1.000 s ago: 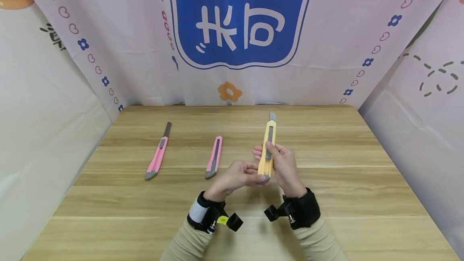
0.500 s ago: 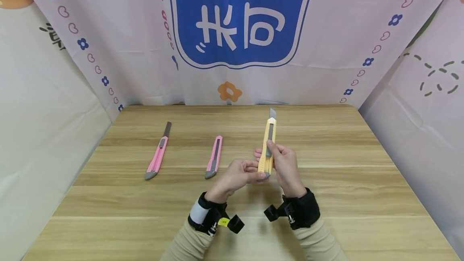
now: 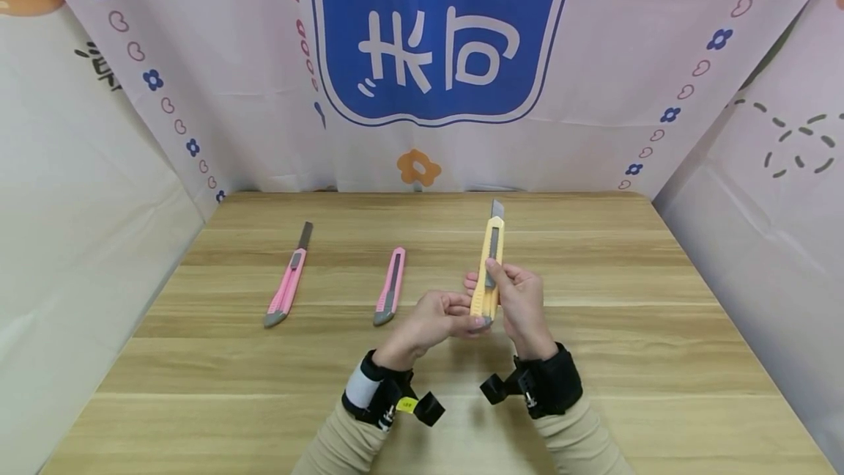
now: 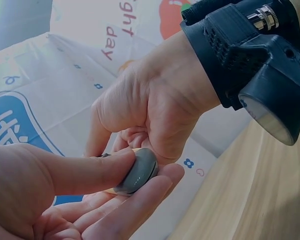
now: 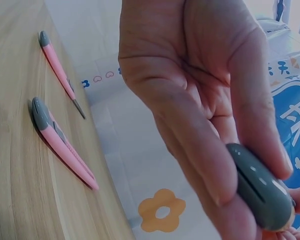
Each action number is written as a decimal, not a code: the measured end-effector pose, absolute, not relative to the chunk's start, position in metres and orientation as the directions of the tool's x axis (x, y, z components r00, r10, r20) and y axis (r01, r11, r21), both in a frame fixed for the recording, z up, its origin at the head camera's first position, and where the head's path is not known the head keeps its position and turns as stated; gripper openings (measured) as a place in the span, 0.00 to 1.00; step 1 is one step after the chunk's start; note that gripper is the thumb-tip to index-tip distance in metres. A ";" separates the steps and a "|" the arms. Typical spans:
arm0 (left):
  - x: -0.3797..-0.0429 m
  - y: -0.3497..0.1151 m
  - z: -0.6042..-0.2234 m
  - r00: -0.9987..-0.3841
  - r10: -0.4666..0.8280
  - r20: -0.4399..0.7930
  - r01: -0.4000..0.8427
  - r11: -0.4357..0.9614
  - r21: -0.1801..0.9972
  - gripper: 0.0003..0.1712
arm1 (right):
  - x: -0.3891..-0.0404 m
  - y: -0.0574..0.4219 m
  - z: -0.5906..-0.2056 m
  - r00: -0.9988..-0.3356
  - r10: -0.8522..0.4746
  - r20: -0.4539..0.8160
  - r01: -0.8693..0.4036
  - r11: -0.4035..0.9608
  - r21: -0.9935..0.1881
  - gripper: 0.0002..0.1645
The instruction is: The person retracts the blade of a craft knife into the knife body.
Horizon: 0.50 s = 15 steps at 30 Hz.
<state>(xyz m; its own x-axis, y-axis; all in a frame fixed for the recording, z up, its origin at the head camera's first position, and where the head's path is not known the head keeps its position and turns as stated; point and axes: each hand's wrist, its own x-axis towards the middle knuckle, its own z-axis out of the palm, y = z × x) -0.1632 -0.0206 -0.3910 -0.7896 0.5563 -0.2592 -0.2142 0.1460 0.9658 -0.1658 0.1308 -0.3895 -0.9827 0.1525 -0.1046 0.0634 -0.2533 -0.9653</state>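
Observation:
A yellow utility knife (image 3: pixel 483 277) is held above the table by both hands, its blade (image 3: pixel 497 209) extended and pointing toward the back. My left hand (image 3: pixel 428 325) pinches its grey end cap (image 4: pixel 139 174) between thumb and fingers. Gripping the body from the right side, my right hand (image 3: pixel 524 306) has its thumb on the grey slider (image 3: pixel 489 282); part of the slider is hidden there. To the left lies a pink utility knife (image 3: pixel 389 288) with no blade showing. Farther left rests another pink utility knife (image 3: pixel 285 292), blade out.
The wooden table (image 3: pixel 277 402) ends at the back against a printed cloth (image 3: pixel 264 130), and cloth also hangs at both sides. Each wrist wears a black camera strap (image 3: pixel 552 380).
Over the last second the yellow utility knife has shifted very slightly away and to the right. Both hands keep their hold, and the pink knives stay put.

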 end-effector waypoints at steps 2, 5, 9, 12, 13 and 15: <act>-0.163 -0.021 -0.391 -0.789 0.558 -0.256 -0.214 0.140 0.967 0.19 | -0.166 0.131 -0.390 -0.983 0.150 -0.107 0.066 -0.255 -0.965 0.21; -0.163 -0.020 -0.391 -0.790 0.558 -0.253 -0.216 0.133 0.967 0.19 | -0.166 0.131 -0.390 -0.983 0.145 -0.114 0.074 -0.256 -0.964 0.21; -0.163 -0.021 -0.392 -0.792 0.554 -0.255 -0.215 0.138 0.967 0.19 | -0.166 0.130 -0.390 -0.982 0.135 -0.129 0.090 -0.262 -0.961 0.21; -0.164 -0.021 -0.392 -0.793 0.555 -0.253 -0.213 0.137 0.967 0.19 | -0.166 0.130 -0.390 -0.982 0.130 -0.135 0.096 -0.267 -0.959 0.21; -0.164 -0.021 -0.392 -0.791 0.558 -0.251 -0.213 0.133 0.968 0.19 | -0.166 0.130 -0.390 -0.983 0.128 -0.134 0.096 -0.267 -0.959 0.21; -0.164 -0.021 -0.392 -0.789 0.561 -0.249 -0.215 0.128 0.968 0.19 | -0.166 0.130 -0.390 -0.983 0.127 -0.136 0.098 -0.266 -0.959 0.21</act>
<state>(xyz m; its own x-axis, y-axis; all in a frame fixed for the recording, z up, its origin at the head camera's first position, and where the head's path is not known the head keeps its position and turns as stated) -0.1638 -0.0206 -0.3921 -0.7894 0.5610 -0.2491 -0.2146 0.1278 0.9683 -0.1659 0.1298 -0.3899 -0.9826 0.1268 -0.1356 0.0980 -0.2658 -0.9590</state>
